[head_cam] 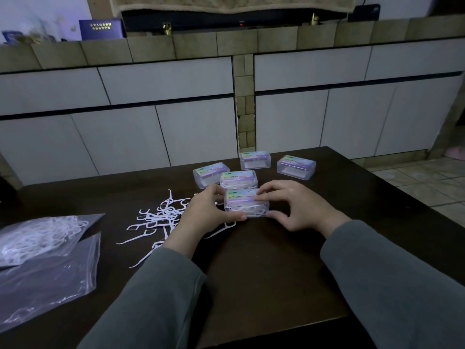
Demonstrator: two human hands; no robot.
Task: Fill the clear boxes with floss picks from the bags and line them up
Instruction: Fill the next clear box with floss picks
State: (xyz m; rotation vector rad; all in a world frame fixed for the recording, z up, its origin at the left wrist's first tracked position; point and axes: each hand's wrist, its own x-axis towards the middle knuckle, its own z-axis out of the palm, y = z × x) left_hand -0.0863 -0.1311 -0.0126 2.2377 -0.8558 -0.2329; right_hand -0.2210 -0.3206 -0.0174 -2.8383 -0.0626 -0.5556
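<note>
Gripping the filled clear box (pixel 247 204) from both ends, the hands meet at the middle of the dark counter (pixel 264 268), so the box serves as the landmark for everything else. The left hand (pixel 206 212) curls round its left end with the thumb along the near lower edge; the right hand (pixel 293 205) pinches its right end, fingertips on the labelled lid and thumb at the near corner. Neither hand is nearer than the other. The box's long axis runs left to right across the person, and white floss picks show through its near wall. It looks closed, so the step in hand is probably setting it into line.

Left of the box and near it, loose floss picks (pixel 157 219) lie scattered, a few reaching under the left hand. Further left, at the counter's near-left edge, two plastic bags (pixel 47 250) overlap; the upper one holds picks.

Just behind the box, touching or almost so, stands a second filled box (pixel 238 179). Behind and left of that sits a third box (pixel 210 173). Further back stand a fourth box (pixel 255 159) and, to the right, a fifth box (pixel 296 168); both look nearly empty.

Open room lies right of the held box and toward the person. The counter's right edge runs diagonally beyond the fifth box, so a row built rightward has limited length.
</note>
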